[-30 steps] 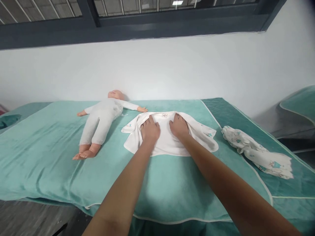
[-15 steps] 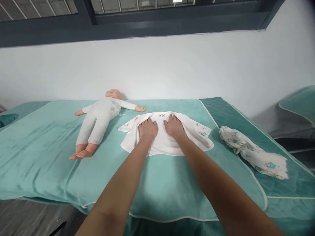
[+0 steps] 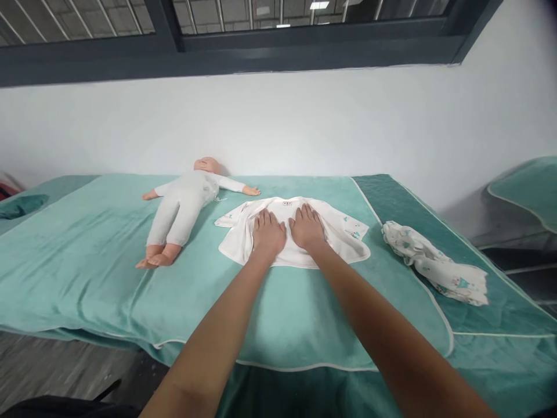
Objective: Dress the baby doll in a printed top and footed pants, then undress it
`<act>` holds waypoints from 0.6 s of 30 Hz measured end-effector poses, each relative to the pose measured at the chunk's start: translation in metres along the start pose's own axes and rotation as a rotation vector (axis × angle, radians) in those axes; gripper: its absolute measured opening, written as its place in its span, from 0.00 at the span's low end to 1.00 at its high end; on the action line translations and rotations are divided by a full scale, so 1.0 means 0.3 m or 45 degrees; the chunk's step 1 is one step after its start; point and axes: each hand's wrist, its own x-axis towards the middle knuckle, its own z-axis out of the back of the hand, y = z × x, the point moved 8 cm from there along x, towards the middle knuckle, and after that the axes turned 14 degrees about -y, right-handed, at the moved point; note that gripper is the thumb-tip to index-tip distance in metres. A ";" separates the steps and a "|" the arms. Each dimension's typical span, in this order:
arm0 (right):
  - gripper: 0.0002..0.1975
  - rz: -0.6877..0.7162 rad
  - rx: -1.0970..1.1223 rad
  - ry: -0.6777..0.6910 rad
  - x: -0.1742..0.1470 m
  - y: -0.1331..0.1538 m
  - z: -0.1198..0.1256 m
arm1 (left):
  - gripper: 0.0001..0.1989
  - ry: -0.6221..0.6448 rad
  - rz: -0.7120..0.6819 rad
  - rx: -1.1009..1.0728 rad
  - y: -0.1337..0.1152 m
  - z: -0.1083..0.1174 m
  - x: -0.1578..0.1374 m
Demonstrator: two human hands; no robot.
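A white baby shirt [image 3: 296, 257] with small coloured prints on its sleeves lies spread open on the green bed cover [image 3: 304, 325]. My left hand [image 3: 268, 233] rests flat on the left half of its inside, fingers stretched out. On the other half lies my right hand [image 3: 308, 227], also flat, with its fingers pointing away from me. Both hands press on the cloth and grip nothing. To the left, a baby doll [image 3: 185, 197] in a white body covering lies on its back, one arm reaching toward the shirt.
A bunched, printed white garment [image 3: 439, 264] lies on the darker green cover at the right. Behind the bed stands a white wall [image 3: 304, 122] under a dark window frame [image 3: 304, 52]. Another green padded edge [image 3: 528, 186] juts in at far right.
My hands have moved slightly closer together on the shirt, the left one shifting inward. The view has tilted up a little. The doll and bunched garment lie as before.
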 end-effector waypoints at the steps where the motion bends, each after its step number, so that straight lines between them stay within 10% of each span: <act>1: 0.33 0.017 0.009 0.012 -0.010 0.002 0.003 | 0.33 0.022 -0.008 -0.014 -0.003 0.005 -0.012; 18: 0.22 0.246 0.432 -0.119 -0.377 0.003 0.219 | 0.16 -0.122 -0.270 -0.680 0.084 0.241 -0.326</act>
